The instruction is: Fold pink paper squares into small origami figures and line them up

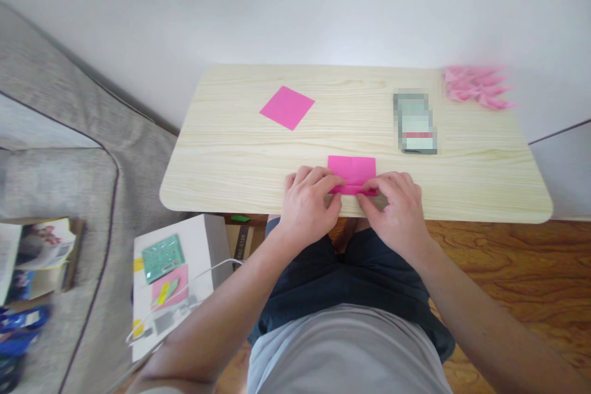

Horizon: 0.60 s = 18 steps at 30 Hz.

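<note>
Two bare hands, yours: the left hand (310,204) and the right hand (401,206), each with thumb and fingertips closed on the near edge of the folded pink paper (352,167), one at either end. That paper, creased and doubled in a narrow strip along your side, lay at the near edge of the pale wooden table (231,160), between your hands.

One flat pink square (287,108), set diagonally, lay beyond your left hand. One pixelated rectangular item (417,123), details unreadable, lay beyond your right. Several pale pink folded pieces (478,87) sat clustered at the far right corner. One white box (196,243), below the table's left end, bore a green packet (162,257).
</note>
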Motion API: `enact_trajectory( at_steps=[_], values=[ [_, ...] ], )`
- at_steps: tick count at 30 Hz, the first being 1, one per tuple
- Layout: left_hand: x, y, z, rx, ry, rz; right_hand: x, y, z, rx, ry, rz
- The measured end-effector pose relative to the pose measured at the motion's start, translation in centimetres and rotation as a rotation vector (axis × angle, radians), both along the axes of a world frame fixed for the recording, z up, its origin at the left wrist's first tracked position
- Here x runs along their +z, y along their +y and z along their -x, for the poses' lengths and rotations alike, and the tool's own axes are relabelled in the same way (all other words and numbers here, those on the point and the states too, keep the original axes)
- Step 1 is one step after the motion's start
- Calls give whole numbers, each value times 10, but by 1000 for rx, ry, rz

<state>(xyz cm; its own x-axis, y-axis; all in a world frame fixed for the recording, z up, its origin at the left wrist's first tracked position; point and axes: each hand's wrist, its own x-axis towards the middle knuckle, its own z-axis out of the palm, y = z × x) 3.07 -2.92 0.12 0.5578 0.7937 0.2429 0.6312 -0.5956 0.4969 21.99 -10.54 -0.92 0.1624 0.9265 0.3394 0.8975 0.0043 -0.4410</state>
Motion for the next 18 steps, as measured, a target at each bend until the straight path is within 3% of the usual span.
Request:
enact_trajectory(
  at_steps=[7,18],
  values=[
    [-1,-3,11,-44,-60,19,-2,-14,-9,150,55,-32],
    [-4,-1,16,-53,-90,32,-5,-14,-19,150,49,-42]
  ],
)
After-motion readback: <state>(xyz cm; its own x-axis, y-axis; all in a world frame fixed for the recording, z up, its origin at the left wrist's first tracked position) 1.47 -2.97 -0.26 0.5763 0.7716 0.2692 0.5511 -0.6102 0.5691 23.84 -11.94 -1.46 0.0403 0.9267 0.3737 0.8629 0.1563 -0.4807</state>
